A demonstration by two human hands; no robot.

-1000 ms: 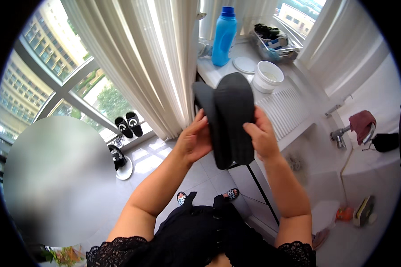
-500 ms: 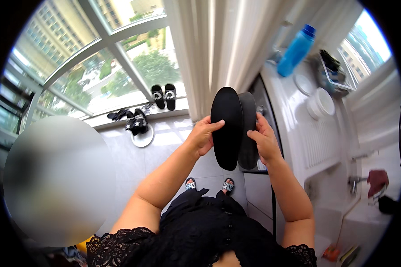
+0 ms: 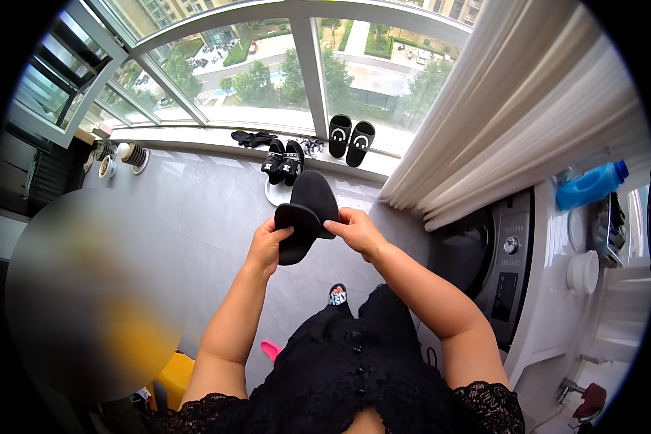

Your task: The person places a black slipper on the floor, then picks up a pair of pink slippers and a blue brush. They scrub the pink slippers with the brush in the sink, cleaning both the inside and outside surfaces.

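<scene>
Two black shoe insoles are held up in front of me over the grey floor. One insole [image 3: 315, 189] points away toward the window. The other insole [image 3: 295, 217] overlaps it on the left, and its end is bent up toward me. My left hand [image 3: 264, 247] pinches the left insole's edge with the thumb on top. With thumb and fingers, my right hand [image 3: 358, 231] grips the right edge of the farther insole. Just beyond them, a pair of black shoes [image 3: 283, 162] stands by a round white dish [image 3: 277, 192], partly hidden by the insoles.
Black slides [image 3: 350, 140] lean on the window ledge beside black cloth [image 3: 253, 139]. A white curtain [image 3: 499, 108] hangs at right above a front-loading washing machine [image 3: 512, 253]. A blue bottle [image 3: 591, 185] lies along the counter. At left, a large blurred disc [image 3: 94, 289] covers part of the view.
My view has turned left, from the counter toward the window. The insoles, formerly side by side and upright, now cross, with the left one lower and tilted.
</scene>
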